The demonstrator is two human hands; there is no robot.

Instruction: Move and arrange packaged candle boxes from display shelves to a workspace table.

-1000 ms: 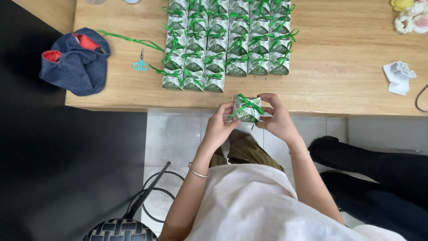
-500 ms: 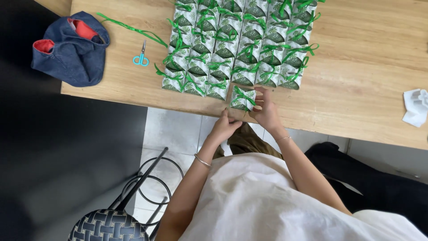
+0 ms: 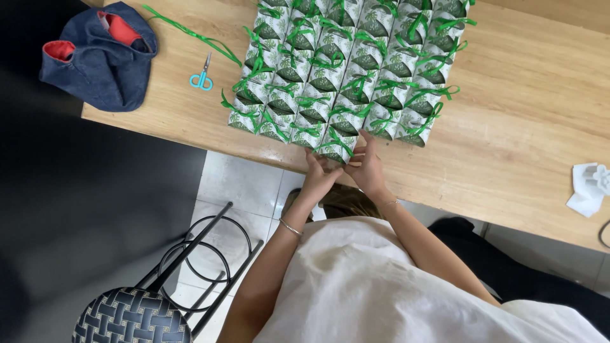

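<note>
Fingers of left hand (image 3: 319, 176) and right hand (image 3: 367, 166) pinch the ribboned gift box (image 3: 335, 145), set at the near table (image 3: 508, 146) edge, frame centre. Best to square it against the box rows (image 3: 356, 70). A second ago it was held above the lap; scissors (image 3: 201, 77) upper left.

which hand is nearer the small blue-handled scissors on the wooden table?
Left. The left hand sits at the table edge, below and right of the small blue-handled scissors. The right hand is farther right, beside the green-ribboned gift box.
</note>
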